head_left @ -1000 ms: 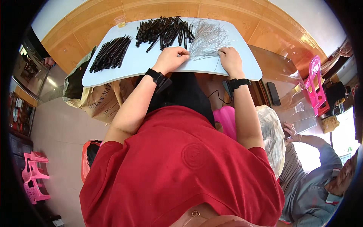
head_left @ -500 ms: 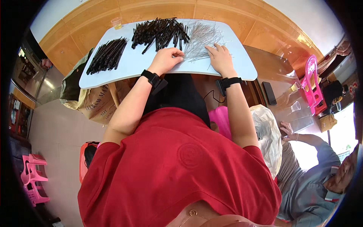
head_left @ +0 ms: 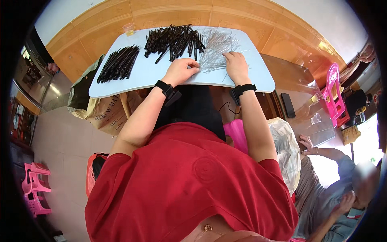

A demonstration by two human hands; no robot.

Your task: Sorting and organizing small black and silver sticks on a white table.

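My left hand (head_left: pixel 180 71) is at the near edge of the small light-blue table (head_left: pixel 157 74), its thumb and fingers brought together. What it pinches, if anything, is too fine to make out. Over the right side of a loose heap of thin clear rods (head_left: pixel 213 54) lies my right hand (head_left: pixel 236 67), fingers drawn together on the rods. Left of the heap is a jumbled pile of slim black sticks (head_left: pixel 171 40), just beyond my left hand. A neater bundle of similar black sticks (head_left: pixel 118 64) lies at the table's left end. Each wrist wears a black strap.
A small plastic cup (head_left: pixel 128 29) stands at the far left table edge, by the wooden wall panel. To the right, a brown table holds a phone (head_left: pixel 287 105) and clear cups (head_left: pixel 316 118). Another person (head_left: pixel 326 193) sits at the lower right. Paper bag (head_left: pixel 111 113) below left.
The view has shifted, so the table sits slightly lower. My right fingers, spread before, have drawn together on the clear rods. The other person's hand has risen near their head.
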